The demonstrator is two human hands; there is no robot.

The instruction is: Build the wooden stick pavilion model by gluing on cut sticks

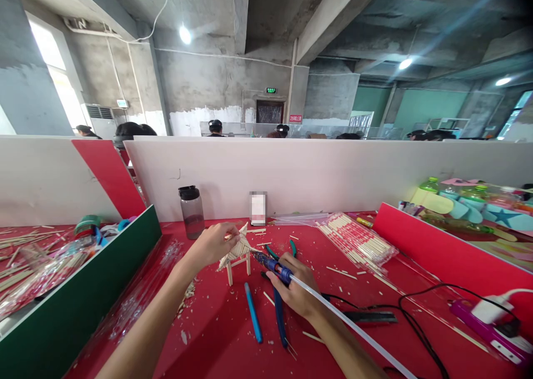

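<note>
Left hand (217, 242) is pinching a pale wooden-stick animal (240, 249); right hand (296, 287), gripping a blue glue gun (272, 265), is likely gluing, needing stillness.

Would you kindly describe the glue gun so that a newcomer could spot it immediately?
On the red table, find the small figure of wooden sticks at the left hand. Just right of it, the right hand holds the blue glue gun. Unlike the pliers nearby, it has a long, pale rod running from its back.
</note>
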